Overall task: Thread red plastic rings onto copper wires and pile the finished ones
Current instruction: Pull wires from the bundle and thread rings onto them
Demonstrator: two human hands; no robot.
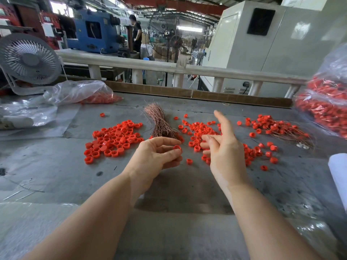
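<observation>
Red ribbed plastic ring (176,147) pinched at left hand (155,154) fingertips; right hand (223,147) splayed loose, looks empty, kinda blurry.

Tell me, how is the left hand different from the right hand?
The left hand pinches a red ring in curled fingertips; the right hand holds nothing. The left hand's fingers bend inward; the right hand's are spread, one pointing up. Both hover above the grey table, bare-armed.

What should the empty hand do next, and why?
Probably the right hand should reach to the copper wire bundle and pick one wire: the left hand already pinches a red ring, but the right hand is open and holds nothing.
</observation>
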